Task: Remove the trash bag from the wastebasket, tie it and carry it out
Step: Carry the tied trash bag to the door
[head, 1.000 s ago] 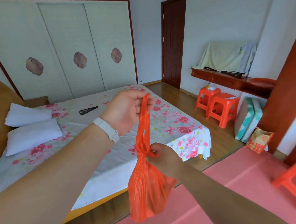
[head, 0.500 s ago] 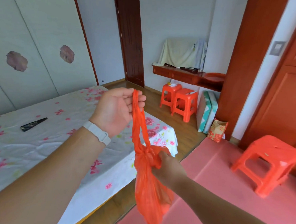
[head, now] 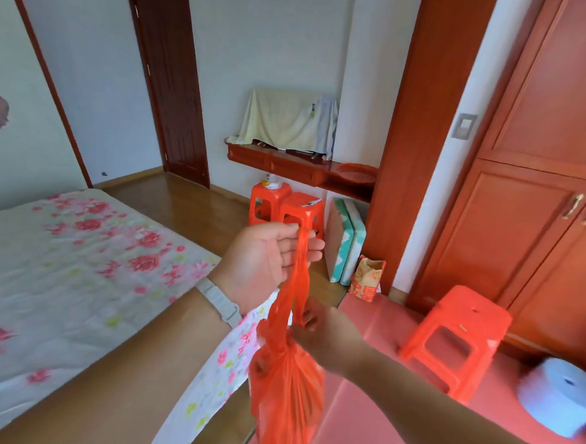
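So the orange trash bag is out and hanging in mid-air in front of the person, above the spot where the bed edge meets the pink floor mat. The left hand is up top, palm facing the camera, with the bag's two stretched handle strips pinched at its fingertips, so those fingers are closed on the handles. There's a white band on that wrist. Below the left fingers, the right hand is at the bag's neck, right where the plastic bunches into a knot; its fingers are curled onto the bunched plastic there, gripping it. The full belly of the bag dangles under the right fingers and runs off the bottom of the frame.

Beyond the left fingers, two orange stools stand near the wall under a wooden shelf. Off to the right of the right fingers sits another orange stool, by the wooden wardrobe, with a pale blue roll lying on the mat near it.
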A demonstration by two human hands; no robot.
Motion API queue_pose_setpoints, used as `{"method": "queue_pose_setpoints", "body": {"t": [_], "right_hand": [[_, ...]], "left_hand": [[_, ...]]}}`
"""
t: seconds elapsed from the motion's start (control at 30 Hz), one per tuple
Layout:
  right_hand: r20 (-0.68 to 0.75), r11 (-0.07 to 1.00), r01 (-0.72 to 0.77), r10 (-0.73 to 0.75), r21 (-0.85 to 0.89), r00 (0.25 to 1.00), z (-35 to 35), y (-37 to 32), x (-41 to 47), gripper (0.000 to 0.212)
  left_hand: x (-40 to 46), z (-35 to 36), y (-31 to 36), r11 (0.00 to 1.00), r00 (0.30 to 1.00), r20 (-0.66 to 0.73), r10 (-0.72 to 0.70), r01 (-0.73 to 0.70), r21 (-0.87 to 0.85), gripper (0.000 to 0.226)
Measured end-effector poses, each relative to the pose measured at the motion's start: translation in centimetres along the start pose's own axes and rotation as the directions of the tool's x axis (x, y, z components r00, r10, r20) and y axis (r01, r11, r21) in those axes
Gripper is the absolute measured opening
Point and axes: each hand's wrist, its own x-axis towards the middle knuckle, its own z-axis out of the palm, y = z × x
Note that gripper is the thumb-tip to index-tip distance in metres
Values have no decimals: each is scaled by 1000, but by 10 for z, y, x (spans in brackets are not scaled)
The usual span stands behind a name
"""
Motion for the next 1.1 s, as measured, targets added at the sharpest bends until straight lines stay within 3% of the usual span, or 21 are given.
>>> {"method": "queue_pose_setpoints", "body": {"t": [0.23, 0.43, 0.6, 0.8, 0.97, 1.1], "right_hand": [[-60, 998, -9, 13, 65, 998, -27, 14, 85, 13], [-25, 994, -4, 7, 111, 1000, -62, 51, 177, 41], [51, 992, 35, -41, 124, 998, -101, 100, 267, 21], [203, 987, 95, -120, 129, 972, -160, 138, 361, 18], [227, 978, 142, -174, 150, 958, -192, 160, 433, 16], [125, 967, 195, -217, 166, 968, -205, 171, 491, 13]], "left_hand": [[93, 0, 17, 1000, 998, 56, -14, 13, 3, 33], [187, -3, 28, 1000, 1000, 12, -8, 7, 27, 40], [274, 3, 32, 996, 996, -86, 16, -8, 91, 35], [374, 19, 41, 997, 978, -205, 26, -9, 83, 30], [443, 32, 49, 997, 978, -205, 44, -30, 70, 31], [505, 30, 52, 997, 978, -204, 37, -22, 76, 35]]}}
